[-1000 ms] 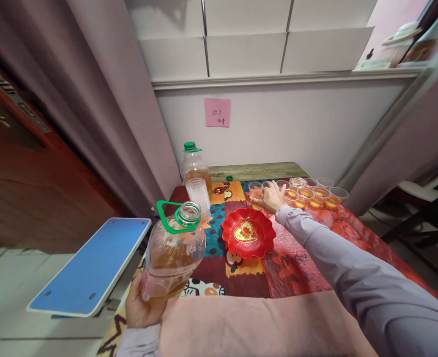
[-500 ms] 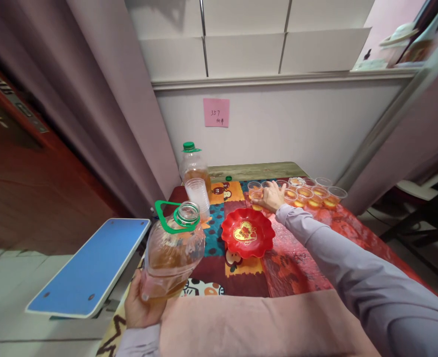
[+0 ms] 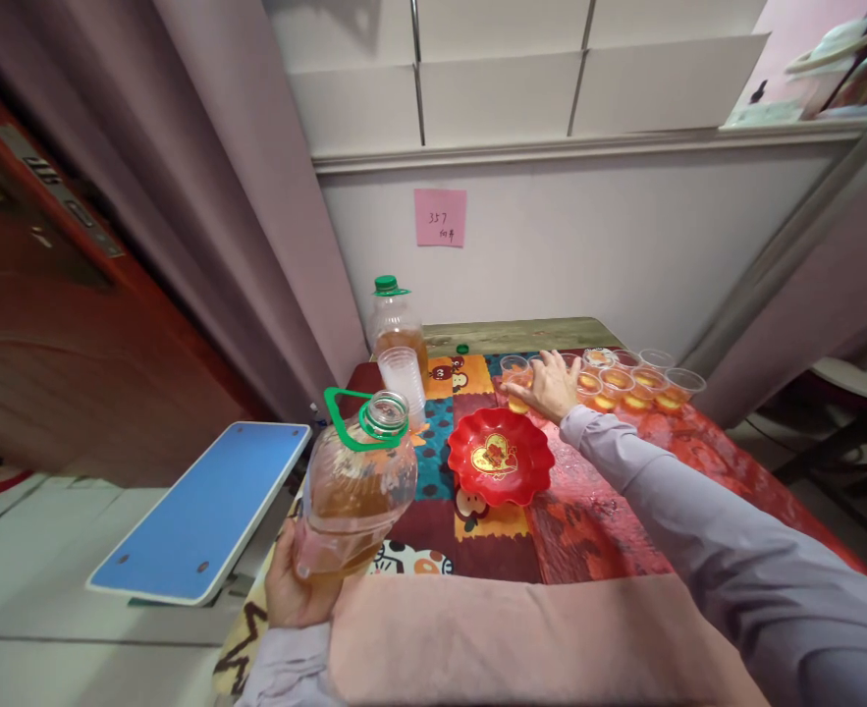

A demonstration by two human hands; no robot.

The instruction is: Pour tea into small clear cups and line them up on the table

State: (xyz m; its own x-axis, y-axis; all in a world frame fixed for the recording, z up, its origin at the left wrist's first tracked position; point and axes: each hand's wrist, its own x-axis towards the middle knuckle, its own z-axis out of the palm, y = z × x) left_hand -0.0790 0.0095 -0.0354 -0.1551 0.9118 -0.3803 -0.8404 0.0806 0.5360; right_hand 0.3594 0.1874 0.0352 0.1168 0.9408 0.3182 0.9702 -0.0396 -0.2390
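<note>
A: Where is the jug (image 3: 359, 491)?

B: At the near left of the table (image 3: 536, 334), tilted, its uncapped mouth leaning up and to your right. Your left hand (image 3: 297, 579) grips it by the base, thumb side showing, some fingers hidden beneath. There is amber liquid inside, and a green handle (image 3: 366, 447) at the neck

A: And your right hand (image 3: 549, 386)?

B: You have it at the left end of the cups (image 3: 621, 383), arm stretched forward, some fingers spread, thumb low beside the leftmost cup (image 3: 515, 365). I cannot tell whether you are gripping a cup, because your hand hides part of that end

A: How do the cups stand?

B: Clear, upright and close together on the far right of your table, several with amber liquid in them

A: What lies around all this?

B: The red dish (image 3: 502, 457), with its gold heart, sits between your jug and the cups, nearer to you than the cups. Just beyond the jug is the cup stack (image 3: 402, 378), and behind that the capped jug (image 3: 396, 339). A green cap (image 3: 463, 350) lies near the far edge. A patterned cloth (image 3: 492, 550) covers most of the table. To your left is a blue board (image 3: 204, 511), and a pink note (image 3: 440, 218) marked 357 is on the wall (image 3: 587, 236) facing you
</note>
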